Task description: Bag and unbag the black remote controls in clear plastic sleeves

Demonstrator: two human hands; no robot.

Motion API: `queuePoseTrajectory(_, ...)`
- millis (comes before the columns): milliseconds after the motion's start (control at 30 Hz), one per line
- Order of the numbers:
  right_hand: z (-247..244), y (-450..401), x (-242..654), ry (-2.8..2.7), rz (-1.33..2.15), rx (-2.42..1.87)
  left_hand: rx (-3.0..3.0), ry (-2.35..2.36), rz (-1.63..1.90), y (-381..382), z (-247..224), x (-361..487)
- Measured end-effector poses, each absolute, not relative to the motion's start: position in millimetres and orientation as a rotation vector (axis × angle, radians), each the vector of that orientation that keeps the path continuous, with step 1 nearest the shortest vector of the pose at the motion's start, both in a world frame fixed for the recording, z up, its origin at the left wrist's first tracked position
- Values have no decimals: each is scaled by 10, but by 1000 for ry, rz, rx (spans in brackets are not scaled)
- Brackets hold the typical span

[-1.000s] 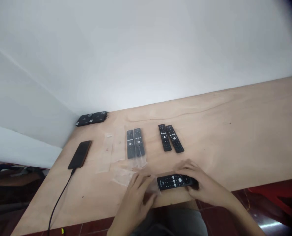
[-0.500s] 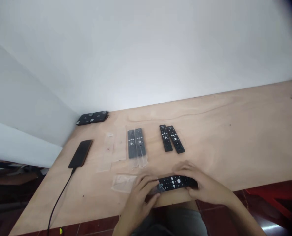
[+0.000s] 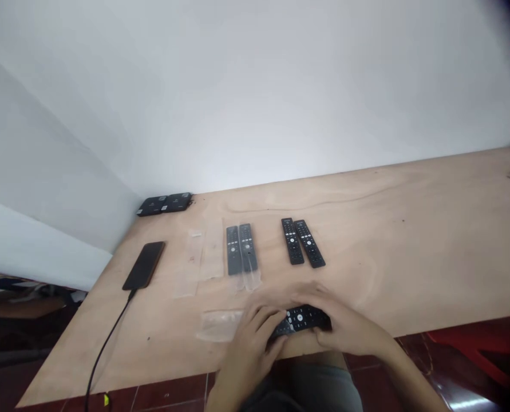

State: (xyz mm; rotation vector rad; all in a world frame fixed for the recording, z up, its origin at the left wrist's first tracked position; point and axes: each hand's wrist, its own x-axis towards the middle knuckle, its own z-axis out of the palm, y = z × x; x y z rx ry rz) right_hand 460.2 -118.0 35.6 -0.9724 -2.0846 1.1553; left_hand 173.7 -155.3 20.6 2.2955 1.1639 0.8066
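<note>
Close to the table's front edge, a black remote control [image 3: 301, 318] with white buttons is held lengthwise between both hands. My right hand [image 3: 344, 329] has its fingers and thumb wrapped round the right end. On the other end, my left hand [image 3: 255, 343] is closed round a clear plastic sleeve [image 3: 219, 325] and the part of the remote inside it; the sleeve's flat tail sticks out to the left. Fingers hide both ends of the remote. Beyond my hands, two sleeved remotes [image 3: 240, 249] lie side by side, with two bare remotes [image 3: 303, 243] to their right.
Flat clear sleeves [image 3: 190, 260] lie left of the covered remotes. A phone [image 3: 145, 265] with a black cable [image 3: 106, 343] lies on the left of the wooden table [image 3: 409, 246]. Two black boxes [image 3: 165, 204] stand at the back corner by the white wall [image 3: 255, 91].
My right hand has moved left with the remote, closer to my left hand. Less of the remote shows between the hands now. The view has shifted slightly.
</note>
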Motion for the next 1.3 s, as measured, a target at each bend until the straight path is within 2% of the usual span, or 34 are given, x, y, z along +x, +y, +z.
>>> queuePoseTrajectory(233, 372, -1211, 4461, -2071, 1141, -1053, 2301, 1217, 839, -1508, 182, 1865)
queuePoseTrajectory(600, 158, -1402, 4858, -1719, 1085, -1383, 2275, 1347, 834, -1510, 180, 1566)
queuePoseTrajectory(967, 153, -1406, 4448, -1634, 1207, -1326, 2352, 1309, 790, -1436, 126, 1639)
queuePoseTrajectory(1300, 54, -1388, 4081, -1446, 1289, -1264, 2335, 1257, 750, -1370, 230, 2036)
